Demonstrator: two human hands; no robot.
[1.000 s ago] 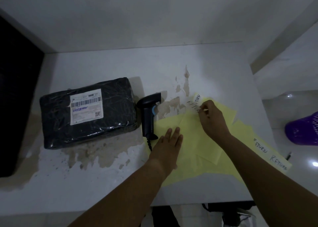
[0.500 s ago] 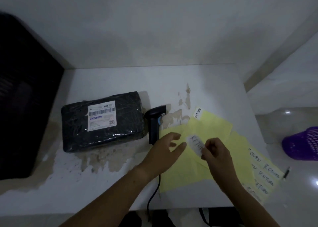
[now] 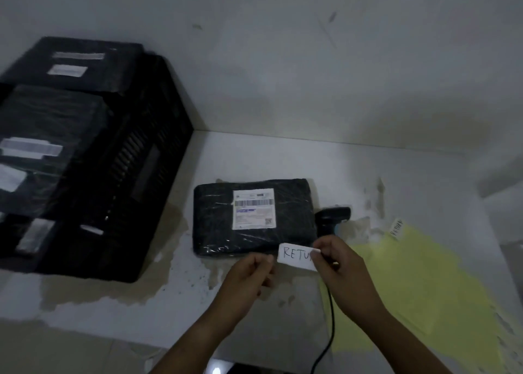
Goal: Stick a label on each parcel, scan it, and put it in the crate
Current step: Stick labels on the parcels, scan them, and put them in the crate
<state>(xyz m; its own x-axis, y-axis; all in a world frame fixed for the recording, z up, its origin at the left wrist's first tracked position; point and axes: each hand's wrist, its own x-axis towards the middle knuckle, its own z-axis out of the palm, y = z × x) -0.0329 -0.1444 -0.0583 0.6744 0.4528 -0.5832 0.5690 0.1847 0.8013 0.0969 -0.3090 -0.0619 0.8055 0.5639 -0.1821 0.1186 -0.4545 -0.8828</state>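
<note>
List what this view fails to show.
Head view:
Label: end of its word, covered by the right hand.
Scanner: lower part, behind the right hand.
Left hand: whether it touches the label, blurred.
Crate: its parcels' labels, blurred.
Parcel: print too small.

There is one black crate (image 3: 158, 158). Parcels come to four, though blur makes the count inside the crate uncertain: one table parcel (image 3: 215, 218) outside it, and what look like three stacked parcels (image 3: 85, 62) (image 3: 56, 113) (image 3: 56, 249) within. There is one scanner (image 3: 331, 215). Handwritten labels number two: the held label (image 3: 295, 256) and a loose label (image 3: 396, 227). One printed shipping label (image 3: 254, 208) is readable. The overlapping yellow sheets (image 3: 410, 288) number at least two. Two hands show: the left hand (image 3: 249, 274) and the right hand (image 3: 336, 257).
</note>
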